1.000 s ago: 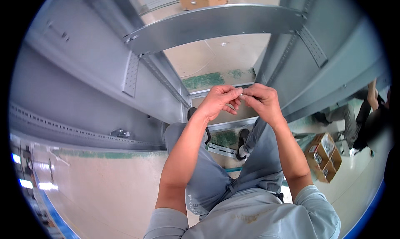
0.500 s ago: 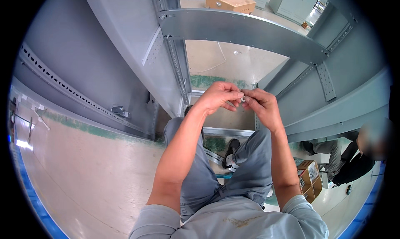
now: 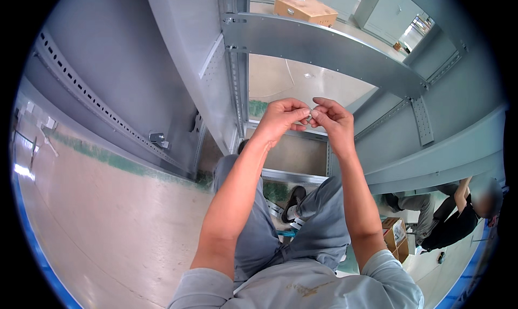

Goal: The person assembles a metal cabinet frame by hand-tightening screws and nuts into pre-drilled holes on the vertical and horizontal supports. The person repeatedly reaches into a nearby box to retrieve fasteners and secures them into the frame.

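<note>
Nearest the camera I see my own grey shirt and grey trousers, with both forearms rising from the lower edge. My dark shoe sits below the hands, on the lower lip of the grey cabinet frame.

Hand state: my left hand and right hand meet just below the frame's upper crossbar. Both are closed in a fingertip pinch on one small metal part, which lies between the two thumbs and forefingers. It is too small for me to identify; it may be a fastener. I judge the two-handed pinch is used because a part this small cannot be gripped in the palm, and because holding it at chest height, in front of the frame opening, keeps it in view.

Left of the frame, a perforated rail runs along the grey side panel and carries a small bracket.

Containers: below and right of the frame, a small open cardboard box stands on the floor; its contents cannot be made out. Beyond the frame's top, a closed cardboard box rests on the floor, contents hidden.

At the frame's right, another person in dark clothing crouches
</note>
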Demonstrator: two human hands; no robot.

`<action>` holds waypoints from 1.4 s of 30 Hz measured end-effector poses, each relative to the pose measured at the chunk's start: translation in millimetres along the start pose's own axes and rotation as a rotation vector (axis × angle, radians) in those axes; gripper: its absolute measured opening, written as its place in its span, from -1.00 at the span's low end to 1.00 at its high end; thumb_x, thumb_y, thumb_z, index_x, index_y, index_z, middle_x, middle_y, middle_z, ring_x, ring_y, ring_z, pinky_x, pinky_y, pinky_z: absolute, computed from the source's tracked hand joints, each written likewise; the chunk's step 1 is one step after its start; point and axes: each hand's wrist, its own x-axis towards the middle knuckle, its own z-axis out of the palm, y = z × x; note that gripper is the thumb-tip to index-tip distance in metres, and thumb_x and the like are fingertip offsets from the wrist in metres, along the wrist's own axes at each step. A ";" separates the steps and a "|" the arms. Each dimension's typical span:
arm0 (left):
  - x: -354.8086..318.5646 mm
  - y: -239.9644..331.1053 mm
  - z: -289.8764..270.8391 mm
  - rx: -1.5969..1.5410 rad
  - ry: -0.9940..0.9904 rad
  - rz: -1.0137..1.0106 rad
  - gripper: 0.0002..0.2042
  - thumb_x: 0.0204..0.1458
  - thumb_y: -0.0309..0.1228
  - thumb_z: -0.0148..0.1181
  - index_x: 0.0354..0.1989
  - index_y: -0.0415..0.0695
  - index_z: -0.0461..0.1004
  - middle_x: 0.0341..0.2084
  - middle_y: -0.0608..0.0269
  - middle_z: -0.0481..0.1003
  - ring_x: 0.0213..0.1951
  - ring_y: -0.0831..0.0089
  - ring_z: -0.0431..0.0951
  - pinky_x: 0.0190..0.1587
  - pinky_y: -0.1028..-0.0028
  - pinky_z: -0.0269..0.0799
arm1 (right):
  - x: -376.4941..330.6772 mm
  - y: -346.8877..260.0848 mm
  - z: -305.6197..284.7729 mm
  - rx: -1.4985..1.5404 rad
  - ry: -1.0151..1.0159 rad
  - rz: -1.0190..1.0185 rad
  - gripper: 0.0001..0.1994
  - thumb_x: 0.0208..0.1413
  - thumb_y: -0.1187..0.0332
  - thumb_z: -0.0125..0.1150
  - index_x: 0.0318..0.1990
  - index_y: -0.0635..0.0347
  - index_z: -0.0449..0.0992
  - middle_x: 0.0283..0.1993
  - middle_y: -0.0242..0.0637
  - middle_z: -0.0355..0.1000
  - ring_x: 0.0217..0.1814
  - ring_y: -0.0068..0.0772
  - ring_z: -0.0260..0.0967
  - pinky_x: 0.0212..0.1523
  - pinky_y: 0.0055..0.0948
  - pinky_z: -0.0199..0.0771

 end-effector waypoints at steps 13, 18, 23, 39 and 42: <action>66.3 20.3 -91.5 -0.877 0.656 0.483 -0.85 0.18 -0.43 0.27 -0.16 -0.17 0.47 -0.29 0.26 0.51 -0.22 0.45 0.53 -0.08 0.41 0.58 | 227.3 -122.6 121.3 -0.958 -0.390 -0.334 -0.27 -0.07 -0.21 0.39 0.01 0.33 0.59 0.03 -0.04 0.54 0.07 -0.11 0.49 0.10 -0.26 0.43; 85.0 29.3 -98.3 -1.001 0.617 0.564 -0.82 0.17 -0.40 0.30 -0.14 -0.15 0.47 -0.28 0.29 0.52 -0.21 0.49 0.53 -0.07 0.46 0.57 | 300.8 -118.1 148.5 -0.998 -0.857 0.290 0.14 -0.35 -0.42 0.45 0.29 0.34 0.37 0.42 0.06 0.19 0.48 -0.02 0.08 0.40 -0.15 0.13; 91.7 31.4 -99.6 -1.069 0.585 0.571 -0.79 0.16 -0.39 0.31 -0.12 -0.17 0.46 -0.29 0.30 0.54 -0.24 0.54 0.53 -0.08 0.48 0.57 | 295.0 -111.9 166.9 -0.864 -0.943 0.398 0.15 -0.34 -0.34 0.50 0.38 0.22 0.28 0.48 -0.01 0.10 0.54 -0.08 -0.06 0.50 -0.20 -0.11; 107.8 36.6 -97.3 -1.081 0.542 0.600 -0.82 0.17 -0.39 0.29 -0.16 -0.17 0.46 -0.27 0.27 0.53 -0.20 0.48 0.55 -0.06 0.47 0.60 | 301.0 -99.0 164.7 -0.960 -0.810 0.179 -0.03 -0.23 -0.33 0.45 0.27 0.19 0.43 0.34 -0.11 0.30 0.41 -0.24 0.13 0.41 -0.35 0.01; 109.0 37.3 -95.8 -1.097 0.574 0.581 -0.84 0.17 -0.39 0.29 -0.18 -0.16 0.47 -0.27 0.28 0.53 -0.21 0.49 0.55 -0.08 0.49 0.60 | 302.7 -101.3 163.7 -0.928 -0.880 0.236 0.08 -0.28 -0.36 0.46 0.35 0.21 0.33 0.47 -0.02 0.09 0.56 -0.14 -0.13 0.50 -0.23 -0.23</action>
